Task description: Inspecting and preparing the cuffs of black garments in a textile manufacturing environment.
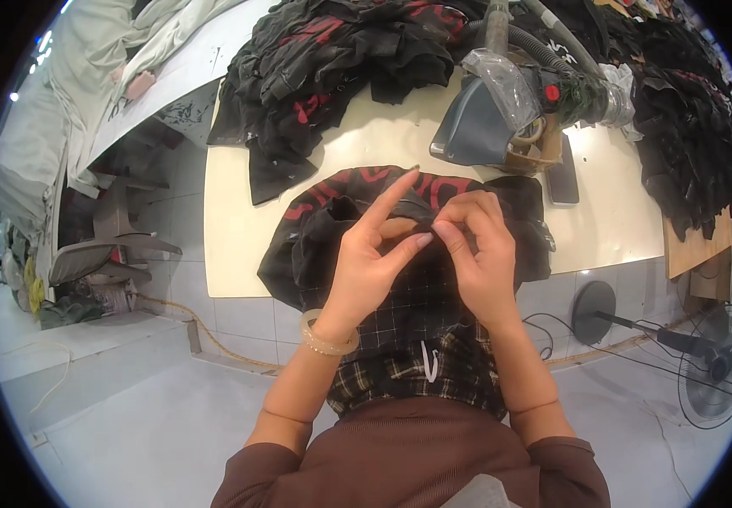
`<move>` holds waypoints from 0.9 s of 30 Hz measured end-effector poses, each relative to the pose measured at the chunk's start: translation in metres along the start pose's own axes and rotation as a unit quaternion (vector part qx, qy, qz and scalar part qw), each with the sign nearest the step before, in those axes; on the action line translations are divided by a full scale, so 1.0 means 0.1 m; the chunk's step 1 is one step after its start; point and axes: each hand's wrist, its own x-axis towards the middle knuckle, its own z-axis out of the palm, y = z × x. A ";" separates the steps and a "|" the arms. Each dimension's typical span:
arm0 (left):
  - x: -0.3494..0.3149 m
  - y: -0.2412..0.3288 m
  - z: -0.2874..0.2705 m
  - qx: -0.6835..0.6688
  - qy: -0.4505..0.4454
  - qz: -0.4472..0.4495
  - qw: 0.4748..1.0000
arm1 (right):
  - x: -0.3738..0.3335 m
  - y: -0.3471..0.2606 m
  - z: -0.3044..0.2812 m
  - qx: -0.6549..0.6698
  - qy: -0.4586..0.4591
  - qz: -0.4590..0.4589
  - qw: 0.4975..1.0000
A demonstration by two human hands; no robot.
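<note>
A black garment (298,254) with red printing lies bunched at the table's front edge, under both my hands. My right hand (480,245) is closed in a pinch on a fold of it, fingers curled and thumb against the fingertips. Beside it my left hand (374,254), with a pale bangle (329,334) at its wrist, points its index finger up and away. The left thumb and a bent finger come together at the same dark fold, seemingly gripping it. Exactly what part of the cloth lies between the fingertips is hidden.
Heaped black garments (341,55) cover the table's far left, with another pile (688,144) at right. A blue-grey machine (476,127) with plastic wrap and hoses stands behind my hands, near a dark phone (562,178). A fan (718,364) stands right; a chair (103,245) left.
</note>
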 end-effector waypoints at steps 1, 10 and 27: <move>0.02 0.00 0.01 0.040 0.002 0.018 0.999 | -0.01 0.00 -0.02 -0.002 0.001 0.000 1.000; 0.08 -0.08 0.03 0.099 0.072 -0.014 0.992 | 0.12 -0.09 -0.28 0.364 -0.026 0.116 0.924; 0.37 0.16 0.05 -0.085 0.049 -0.020 0.995 | 0.18 0.19 -0.03 0.139 0.023 0.087 0.986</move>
